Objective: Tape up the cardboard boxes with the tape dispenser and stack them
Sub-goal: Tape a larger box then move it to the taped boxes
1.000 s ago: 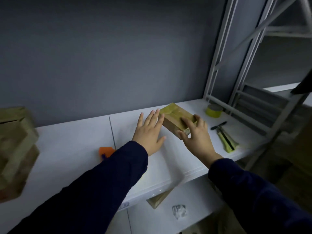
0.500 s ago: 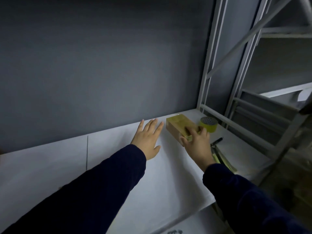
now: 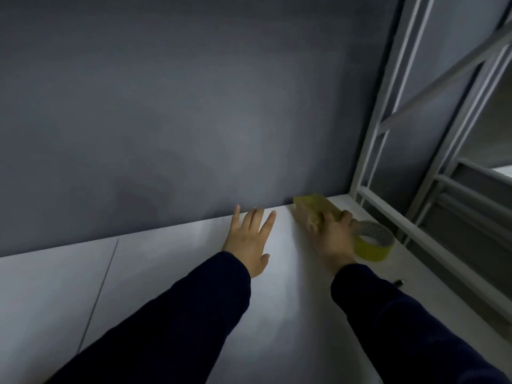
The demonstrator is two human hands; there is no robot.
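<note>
Dark sleeves [image 3: 180,314] lay over the white shelf [image 3: 138,286]. The left hand [image 3: 250,241] rested flat on it, fingers spread, holding nothing. The right hand [image 3: 329,241] gripped the near end of the box [image 3: 311,205], fingers curled over its top. A tape roll [image 3: 374,243] sat just right of that hand. The box lay at the shelf's back, against the grey wall [image 3: 180,120], near the rack [image 3: 388,128].

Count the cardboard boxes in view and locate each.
1. The cardboard box lies at the back of the shelf by the wall, gripped by the right hand. Others may be out of frame.
</note>
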